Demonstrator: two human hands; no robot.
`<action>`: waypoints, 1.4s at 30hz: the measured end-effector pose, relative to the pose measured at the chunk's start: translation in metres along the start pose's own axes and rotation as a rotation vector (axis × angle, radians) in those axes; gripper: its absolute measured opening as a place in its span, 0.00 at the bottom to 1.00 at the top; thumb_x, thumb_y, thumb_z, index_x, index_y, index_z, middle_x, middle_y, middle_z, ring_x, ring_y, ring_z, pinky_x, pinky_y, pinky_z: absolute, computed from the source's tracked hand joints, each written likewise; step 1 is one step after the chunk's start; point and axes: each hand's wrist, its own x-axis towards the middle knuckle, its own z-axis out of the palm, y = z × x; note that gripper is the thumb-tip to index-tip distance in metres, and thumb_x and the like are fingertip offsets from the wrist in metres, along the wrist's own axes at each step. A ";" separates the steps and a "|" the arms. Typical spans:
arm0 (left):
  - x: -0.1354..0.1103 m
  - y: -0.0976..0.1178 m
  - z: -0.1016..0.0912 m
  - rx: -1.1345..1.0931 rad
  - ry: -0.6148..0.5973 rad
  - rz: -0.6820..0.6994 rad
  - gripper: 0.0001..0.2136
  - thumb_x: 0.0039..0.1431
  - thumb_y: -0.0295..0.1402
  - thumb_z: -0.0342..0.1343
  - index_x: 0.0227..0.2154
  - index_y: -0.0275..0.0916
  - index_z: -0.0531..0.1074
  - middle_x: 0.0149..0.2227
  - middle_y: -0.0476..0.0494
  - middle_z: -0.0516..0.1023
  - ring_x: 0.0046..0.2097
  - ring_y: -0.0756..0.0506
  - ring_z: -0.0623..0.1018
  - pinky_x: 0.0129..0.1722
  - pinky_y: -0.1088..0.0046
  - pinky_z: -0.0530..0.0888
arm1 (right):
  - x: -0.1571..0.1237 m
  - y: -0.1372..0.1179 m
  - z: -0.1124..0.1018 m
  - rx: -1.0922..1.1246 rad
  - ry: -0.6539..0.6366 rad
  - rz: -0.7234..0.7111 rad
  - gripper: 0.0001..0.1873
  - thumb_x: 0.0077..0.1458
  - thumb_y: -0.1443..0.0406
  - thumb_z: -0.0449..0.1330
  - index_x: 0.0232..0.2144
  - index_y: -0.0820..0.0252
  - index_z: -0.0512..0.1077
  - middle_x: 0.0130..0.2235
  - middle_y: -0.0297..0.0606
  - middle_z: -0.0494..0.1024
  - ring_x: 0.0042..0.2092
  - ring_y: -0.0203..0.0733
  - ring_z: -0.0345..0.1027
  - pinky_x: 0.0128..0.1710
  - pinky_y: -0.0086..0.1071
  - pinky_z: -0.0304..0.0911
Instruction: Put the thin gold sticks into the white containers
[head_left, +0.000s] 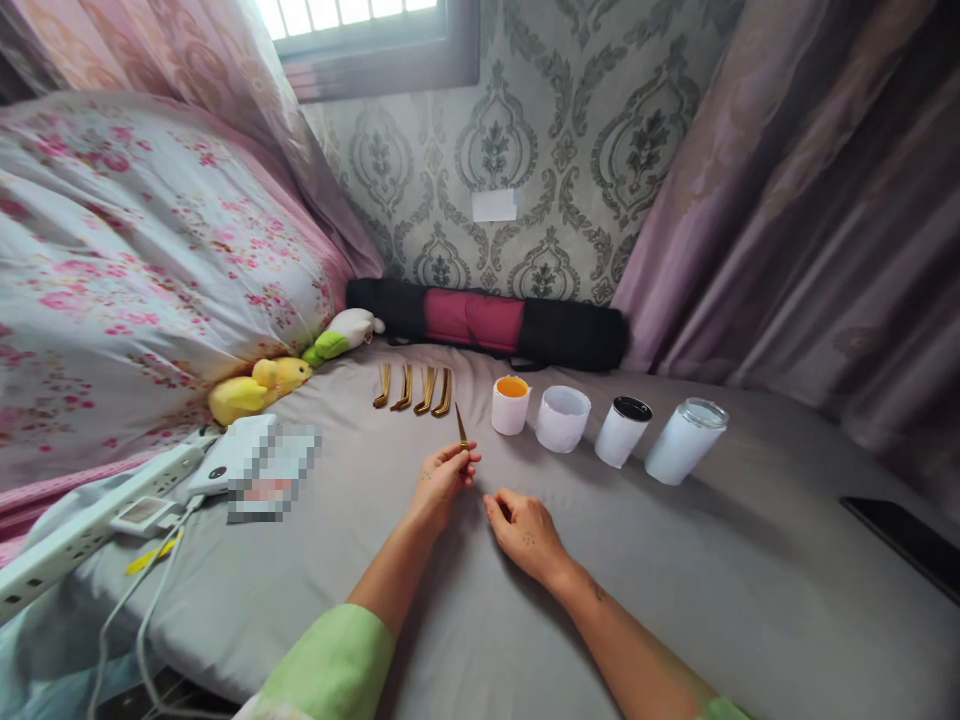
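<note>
The left hand (442, 480) holds one pointed tool (461, 428) between thumb and fingers, above the bed (675, 590), and its tip points away from the person. The right hand (528, 532) is near it, with fingers loosely curled; I cannot tell if something is inside. Beyond the left hand, four gold sticks (427, 394) with bent ends lie side by side. To their right, four cups stand in a row: orange-lined (510, 412), wide (562, 426), black-topped (621, 438) and tall with glass rim (681, 446).
</note>
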 end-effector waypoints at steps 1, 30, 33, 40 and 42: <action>-0.004 -0.001 0.001 -0.023 0.002 0.001 0.14 0.41 0.30 0.58 0.33 0.30 0.71 0.26 0.43 0.72 0.22 0.56 0.67 0.20 0.81 0.62 | 0.000 0.000 -0.001 0.018 0.001 0.003 0.18 0.56 0.58 0.44 0.22 0.59 0.66 0.21 0.32 0.70 0.22 0.30 0.57 0.23 0.25 0.45; -0.036 -0.014 0.008 0.115 -0.131 0.113 0.18 0.52 0.38 0.51 0.44 0.36 0.67 0.28 0.46 0.70 0.26 0.54 0.67 0.24 0.79 0.63 | 0.006 0.011 -0.014 0.736 -0.124 0.335 0.19 0.49 0.52 0.50 0.31 0.63 0.66 0.21 0.30 0.65 0.18 0.27 0.56 0.14 0.21 0.53; -0.036 -0.014 0.008 0.174 -0.114 0.127 0.17 0.51 0.38 0.51 0.44 0.37 0.68 0.27 0.48 0.70 0.25 0.54 0.66 0.24 0.79 0.63 | 0.006 0.010 -0.017 0.761 -0.121 0.334 0.19 0.49 0.52 0.50 0.32 0.63 0.66 0.21 0.29 0.65 0.18 0.26 0.56 0.14 0.21 0.53; -0.039 -0.014 0.009 0.311 -0.085 0.178 0.16 0.50 0.38 0.52 0.40 0.37 0.71 0.25 0.48 0.70 0.25 0.53 0.66 0.25 0.79 0.63 | 0.008 0.010 -0.022 0.800 -0.097 0.312 0.18 0.50 0.53 0.50 0.33 0.63 0.67 0.22 0.29 0.65 0.18 0.27 0.56 0.15 0.22 0.53; -0.040 -0.015 0.009 0.374 -0.092 0.208 0.15 0.51 0.37 0.51 0.40 0.38 0.71 0.25 0.48 0.70 0.26 0.53 0.66 0.26 0.79 0.64 | 0.008 0.011 -0.024 0.812 -0.083 0.302 0.17 0.51 0.54 0.50 0.33 0.63 0.67 0.22 0.30 0.65 0.19 0.27 0.57 0.15 0.22 0.53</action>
